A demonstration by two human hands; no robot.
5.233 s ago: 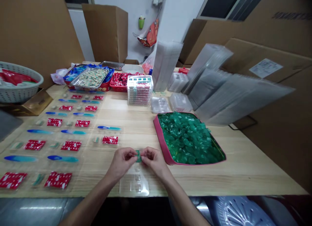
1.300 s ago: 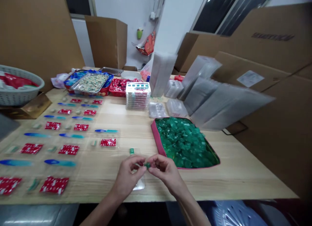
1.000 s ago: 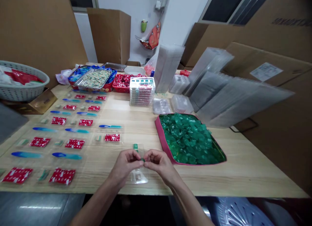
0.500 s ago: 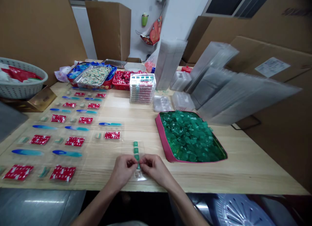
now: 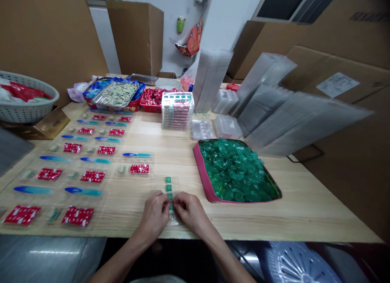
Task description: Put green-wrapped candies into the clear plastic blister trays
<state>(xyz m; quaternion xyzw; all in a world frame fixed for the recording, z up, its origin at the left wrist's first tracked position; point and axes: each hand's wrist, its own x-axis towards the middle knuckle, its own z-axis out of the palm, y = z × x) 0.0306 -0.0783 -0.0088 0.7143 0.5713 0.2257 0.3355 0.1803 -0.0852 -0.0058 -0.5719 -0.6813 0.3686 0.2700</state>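
A clear plastic tray [image 5: 176,180] lies on the table in front of me, with small green square pieces [image 5: 168,188] in a row along it. My left hand [image 5: 157,212] is closed at the tray's left side, fingertips beside the green pieces. From the right, my right hand [image 5: 187,207] pinches close to the same row, thumb and forefinger together. The fingertips of both hands nearly meet over the tray's near half. Whatever they pinch is too small and too covered to make out. Fingers partly hide the near slots.
Right of my hands stands a pink-rimmed tin [image 5: 201,173] heaped with green pieces. Several filled clear trays with red packets [image 5: 77,216] and blue sticks [image 5: 83,191] line the left. Behind are stacked packs [image 5: 177,111], clear plastic sheets [image 5: 211,79] and a metal tray [image 5: 100,99].
My left hand has turned and dropped slightly toward me, now covering more of the tray's near end. The right hand stays close to the row, still pinched.
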